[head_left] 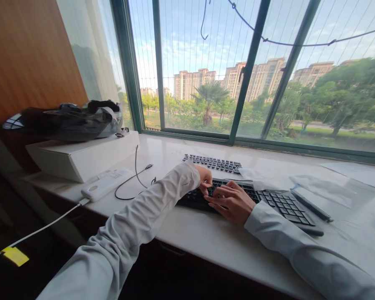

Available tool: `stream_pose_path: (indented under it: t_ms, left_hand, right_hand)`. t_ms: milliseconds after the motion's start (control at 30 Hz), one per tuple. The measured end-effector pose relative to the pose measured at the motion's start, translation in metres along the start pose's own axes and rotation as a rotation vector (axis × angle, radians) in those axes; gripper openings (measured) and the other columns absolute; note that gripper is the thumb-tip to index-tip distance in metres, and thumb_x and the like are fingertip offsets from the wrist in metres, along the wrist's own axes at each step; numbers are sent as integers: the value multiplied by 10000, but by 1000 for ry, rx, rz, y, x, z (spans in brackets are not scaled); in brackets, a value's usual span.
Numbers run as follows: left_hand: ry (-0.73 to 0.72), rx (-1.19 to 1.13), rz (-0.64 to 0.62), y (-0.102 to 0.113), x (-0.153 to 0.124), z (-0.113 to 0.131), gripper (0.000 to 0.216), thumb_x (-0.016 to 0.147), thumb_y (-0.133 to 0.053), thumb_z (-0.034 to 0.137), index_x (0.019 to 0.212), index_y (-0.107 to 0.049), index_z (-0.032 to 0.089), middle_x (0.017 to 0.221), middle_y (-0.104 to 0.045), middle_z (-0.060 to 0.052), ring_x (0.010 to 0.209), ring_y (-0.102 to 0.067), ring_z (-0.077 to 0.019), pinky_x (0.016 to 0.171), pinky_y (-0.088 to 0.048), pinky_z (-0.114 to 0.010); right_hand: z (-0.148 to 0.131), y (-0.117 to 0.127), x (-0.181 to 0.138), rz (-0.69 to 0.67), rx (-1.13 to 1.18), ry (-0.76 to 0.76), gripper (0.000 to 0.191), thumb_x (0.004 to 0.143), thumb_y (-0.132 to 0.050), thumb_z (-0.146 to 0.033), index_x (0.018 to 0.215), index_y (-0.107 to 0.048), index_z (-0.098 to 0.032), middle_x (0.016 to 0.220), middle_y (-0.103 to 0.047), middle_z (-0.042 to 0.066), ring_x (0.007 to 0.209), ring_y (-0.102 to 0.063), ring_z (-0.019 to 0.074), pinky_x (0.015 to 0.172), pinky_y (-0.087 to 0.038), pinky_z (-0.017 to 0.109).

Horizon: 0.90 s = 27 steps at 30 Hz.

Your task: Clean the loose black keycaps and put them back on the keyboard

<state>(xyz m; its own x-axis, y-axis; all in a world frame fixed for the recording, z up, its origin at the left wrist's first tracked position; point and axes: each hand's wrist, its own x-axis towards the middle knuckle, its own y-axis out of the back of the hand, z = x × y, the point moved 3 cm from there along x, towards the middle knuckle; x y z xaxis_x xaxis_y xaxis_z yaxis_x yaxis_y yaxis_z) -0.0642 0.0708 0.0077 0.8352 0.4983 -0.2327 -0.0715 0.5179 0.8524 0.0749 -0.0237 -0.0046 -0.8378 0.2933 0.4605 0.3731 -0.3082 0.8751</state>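
A black keyboard point(193, 201) lies along the front of the white sill, its number pad point(287, 206) to the right. My left hand point(205, 177) reaches down over its middle, fingers bent and drawn together; whatever may be between the fingertips is too small to make out. Close beside it, my right hand point(234, 203) rests on the keyboard with fingers stretched out and somewhat apart, thumb and forefinger near the left fingertips. Behind the keyboard, black keycaps point(212, 162) stand in rows on the sill. Both hands cover part of the keys.
A clear plastic bag point(259, 178) and a black bar-shaped piece point(312, 206) lie by the number pad. On the left are a thin black cable point(121, 196), a white power strip point(106, 183) and a white box point(87, 156) bearing a dark visored helmet point(68, 121). Windows point(202, 104) stand behind.
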Motion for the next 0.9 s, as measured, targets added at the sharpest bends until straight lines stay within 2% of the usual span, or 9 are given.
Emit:
stream_pose_path:
  t_ms: [300, 433, 467, 500, 600, 633, 733, 900]
  left_hand:
    - [112, -28, 21, -2, -2, 3, 430, 455, -773, 388, 414, -417, 151, 412, -365, 74, 455, -341, -53, 485, -284, -207]
    - [75, -163, 33, 1, -13, -3, 421, 528, -743, 358, 438, -391, 146, 505, -451, 42, 532, -481, -73, 516, -324, -193]
    - [85, -188, 93, 5, -16, -7, 405, 572, -717, 343, 448, -387, 144, 545, -482, 25, 578, -532, -89, 530, -339, -188]
    - [127, -173, 204, 11, -20, -12, 370, 614, -686, 323, 464, -401, 141, 576, -505, 14, 619, -568, -104, 542, -351, -184]
    - [391, 61, 620, 31, -34, -32, 200, 682, -612, 228, 537, -513, 132, 652, -550, 7, 698, -599, -117, 590, -383, -180]
    - [470, 128, 698, 35, -37, -37, 141, 688, -600, 204, 572, -555, 136, 679, -566, 4, 719, -594, -121, 613, -390, -188]
    - [608, 230, 784, 38, -40, -50, 45, 690, -599, 190, 694, -637, 167, 721, -598, -12, 752, -569, -149, 673, -394, -227]
    - [657, 336, 783, 29, -33, -52, 224, 746, -587, 301, 946, -642, 216, 812, -638, -25, 780, -567, -160, 724, -397, -239]
  right_hand:
    - [2, 1, 0, 4, 94, -73, 245, 881, -454, -357, 976, -674, -301, 848, -628, 12, 719, -537, 106, 713, -269, 314]
    - [1, 5, 0, 47, 61, -59, 256, 889, -438, -347, 986, -668, -290, 799, -637, 13, 712, -525, 119, 734, -248, 337]
    - [1, 6, 1, 62, 56, -77, 266, 895, -428, -342, 1022, -654, -285, 801, -639, 18, 733, -527, 126, 741, -246, 338]
    - [1, 8, 1, 74, 53, -100, 279, 899, -420, -342, 1060, -638, -276, 815, -640, 27, 758, -528, 134, 744, -247, 337]
    - [-1, 9, 1, 54, 59, -132, 312, 895, -419, -384, 1098, -621, -261, 862, -624, 49, 791, -518, 143, 726, -255, 323]
    - [-2, 9, 2, 40, 60, -131, 314, 894, -417, -395, 1086, -626, -262, 863, -616, 50, 789, -514, 143, 720, -255, 321]
    - [-4, 8, 2, 22, 41, -149, 306, 900, -402, -395, 1045, -641, -271, 841, -595, 39, 771, -503, 137, 708, -248, 321]
    - [5, 20, 5, 23, -78, -156, 308, 903, -383, -391, 969, -652, -257, 782, -585, 33, 731, -500, 140, 688, -240, 330]
